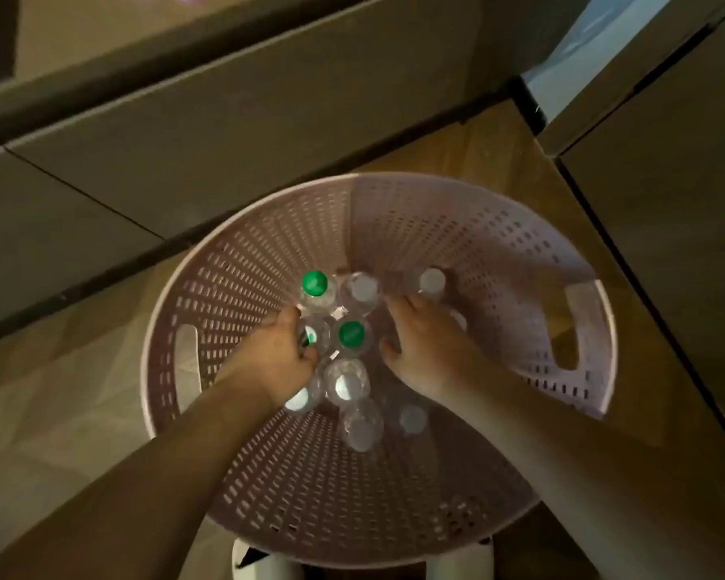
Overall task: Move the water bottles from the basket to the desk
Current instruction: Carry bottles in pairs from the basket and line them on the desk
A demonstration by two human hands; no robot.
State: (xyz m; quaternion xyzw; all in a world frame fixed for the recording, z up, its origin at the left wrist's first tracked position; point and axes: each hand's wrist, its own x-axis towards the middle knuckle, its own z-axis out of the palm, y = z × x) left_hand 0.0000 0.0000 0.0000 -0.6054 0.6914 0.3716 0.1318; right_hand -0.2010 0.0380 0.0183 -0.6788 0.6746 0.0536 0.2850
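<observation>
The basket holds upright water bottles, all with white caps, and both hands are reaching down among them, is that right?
Not quite. The head view shows the caps are not all white: at least two bottles have green caps, among white-capped ones. The rest holds: the bottles stand upright in the basket, with the left hand and right hand reaching down among them.

both forearms bare, no sleeves or jewellery showing; white footwear (264, 565), perhaps slippers, at the bottom edge.
</observation>
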